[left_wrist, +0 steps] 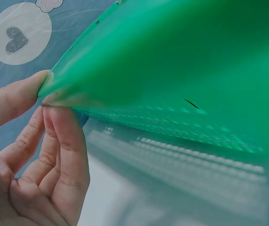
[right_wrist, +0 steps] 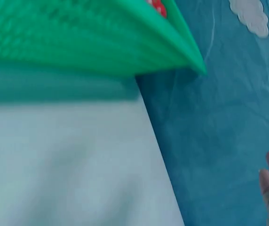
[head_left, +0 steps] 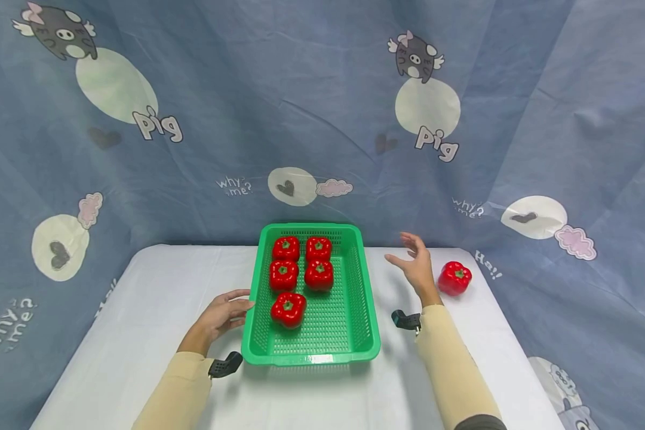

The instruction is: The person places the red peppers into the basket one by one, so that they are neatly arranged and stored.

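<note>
My left hand (head_left: 224,315) is at the left rim of a green plastic basket (head_left: 287,359). In the left wrist view, its thumb and fingertips pinch the basket's edge (left_wrist: 73,70). Several shiny red bell peppers sit in the basket, mostly on its left side, one of them a pepper (head_left: 288,310) nearer the front. To the right of the basket my right hand (head_left: 418,266) is held apart from it, thumb and fingers spread with nothing between them. Another red bell pepper (head_left: 454,278) lies on the table, right of this hand.
The basket stands on a white-covered table (head_left: 140,334), near its back edge. Behind the table hangs a blue cloth (head_left: 322,107) printed with pigs, hearts and lettering. A dark wrist camera (head_left: 226,364) is strapped below the left hand, another camera (head_left: 405,320) below the right.
</note>
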The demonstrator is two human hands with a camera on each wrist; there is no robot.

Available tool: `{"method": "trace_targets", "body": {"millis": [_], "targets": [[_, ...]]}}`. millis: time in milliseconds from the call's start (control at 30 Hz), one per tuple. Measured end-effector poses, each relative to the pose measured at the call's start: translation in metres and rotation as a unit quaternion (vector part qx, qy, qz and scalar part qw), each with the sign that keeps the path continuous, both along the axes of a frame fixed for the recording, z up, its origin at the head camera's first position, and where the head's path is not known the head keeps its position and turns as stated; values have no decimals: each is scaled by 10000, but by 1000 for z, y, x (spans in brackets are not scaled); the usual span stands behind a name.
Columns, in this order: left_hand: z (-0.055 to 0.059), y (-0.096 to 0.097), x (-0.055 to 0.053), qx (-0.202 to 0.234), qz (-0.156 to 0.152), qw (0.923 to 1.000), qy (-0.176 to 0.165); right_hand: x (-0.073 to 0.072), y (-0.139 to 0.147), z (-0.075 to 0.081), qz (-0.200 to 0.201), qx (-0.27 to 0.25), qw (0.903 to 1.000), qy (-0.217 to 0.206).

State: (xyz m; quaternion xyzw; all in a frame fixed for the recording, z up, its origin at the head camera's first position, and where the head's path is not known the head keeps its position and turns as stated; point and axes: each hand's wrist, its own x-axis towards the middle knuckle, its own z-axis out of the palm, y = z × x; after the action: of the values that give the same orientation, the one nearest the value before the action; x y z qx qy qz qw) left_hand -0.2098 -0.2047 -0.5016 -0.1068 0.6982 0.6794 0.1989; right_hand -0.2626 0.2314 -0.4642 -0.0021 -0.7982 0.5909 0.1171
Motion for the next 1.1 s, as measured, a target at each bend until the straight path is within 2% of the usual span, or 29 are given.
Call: {"method": "trace_targets", "body": {"millis": [433,633,767,1100], "targets": [[-1,1,2,68,53,10000,15,9,57,-7,-808,373,9960,16],[0,1,2,30,47,10000,79,16,83,-11,-1203,659,9896,-426],[0,1,1,3,30,9999,118,19,99,-16,-1332,710,9856,-763],[-1,1,3,35,74,9999,83,25,116,-31,-1454,578,9824,-1023]]}}
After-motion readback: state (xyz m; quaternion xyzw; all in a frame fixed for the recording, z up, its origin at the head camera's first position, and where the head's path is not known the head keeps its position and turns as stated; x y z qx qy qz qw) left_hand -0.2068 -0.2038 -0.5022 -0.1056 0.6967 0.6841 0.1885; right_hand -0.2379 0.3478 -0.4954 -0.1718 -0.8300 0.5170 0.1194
